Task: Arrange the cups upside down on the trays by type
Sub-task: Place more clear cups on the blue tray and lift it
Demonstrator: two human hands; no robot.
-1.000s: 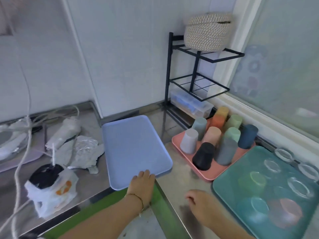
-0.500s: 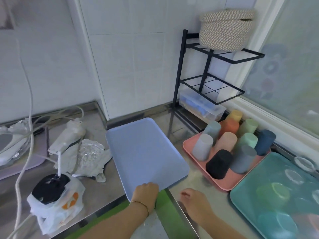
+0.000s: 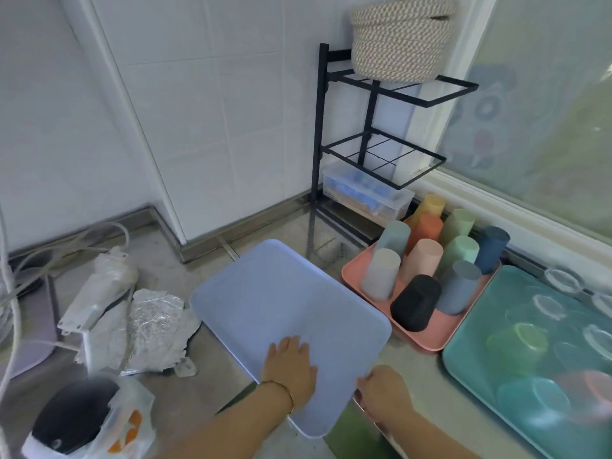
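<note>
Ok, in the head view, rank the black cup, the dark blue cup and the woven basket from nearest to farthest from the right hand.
From the right hand gripping the blue tray:
1. black cup, front of the pink tray.
2. dark blue cup, that tray's far right.
3. woven basket, atop the rack.

1. Left grip: a bare hand seen from the back, with the fingers and knuckles in plain view.
2. Bracelet: a thin, gold-coloured band in a single strand, worn round the left wrist.
3. Left forearm: bare along the whole of its visible length, down to the lower frame edge.
4. Right grip: a bare hand, also seen from the back.
5. Right forearm: bare, and cut off by the lower frame edge.
</note>
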